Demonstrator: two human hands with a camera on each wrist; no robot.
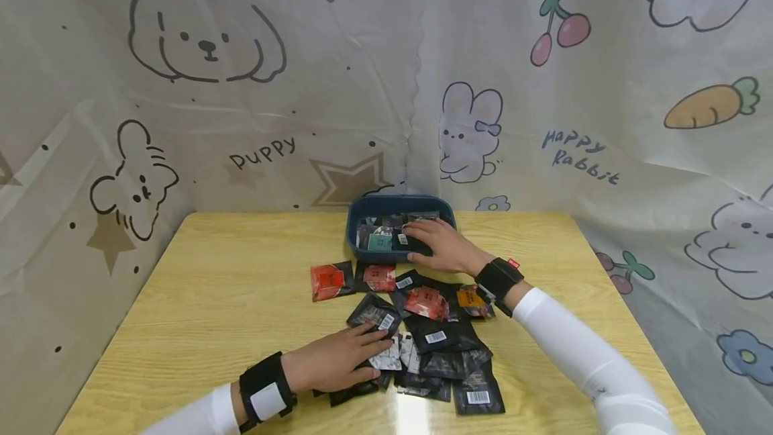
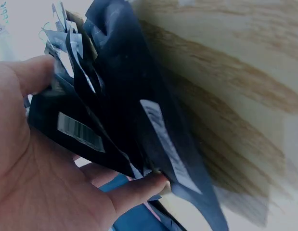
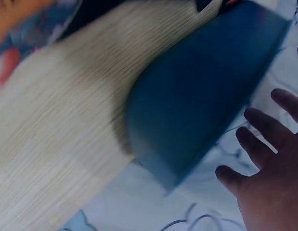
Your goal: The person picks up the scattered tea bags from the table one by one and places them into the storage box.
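Observation:
My left hand (image 1: 338, 358) rests on the near left of a heap of sachets, its thumb and fingers spread. Under its fingers lie a black sachet (image 1: 374, 312) and a white patterned sachet (image 1: 388, 356). From the left wrist, black sachets with barcode labels (image 2: 81, 132) bunch up against the thumb and fingertips. My right hand (image 1: 447, 245) is over the right side of a dark blue basket (image 1: 355, 247), fingers extended above a black sachet (image 1: 407, 240) inside. The right wrist view has that hand (image 3: 274, 154) with spread fingers beside the blurred basket wall (image 3: 197, 91), gripping nothing.
A green-labelled sachet (image 1: 380, 242) lies in the basket. Red sachets (image 1: 331, 280) and an orange-labelled one (image 1: 470, 298) lie in front of it. More black sachets (image 1: 478, 389) overlap toward the near edge. A patterned curtain (image 1: 338, 86) stands behind the wooden table (image 1: 241, 274).

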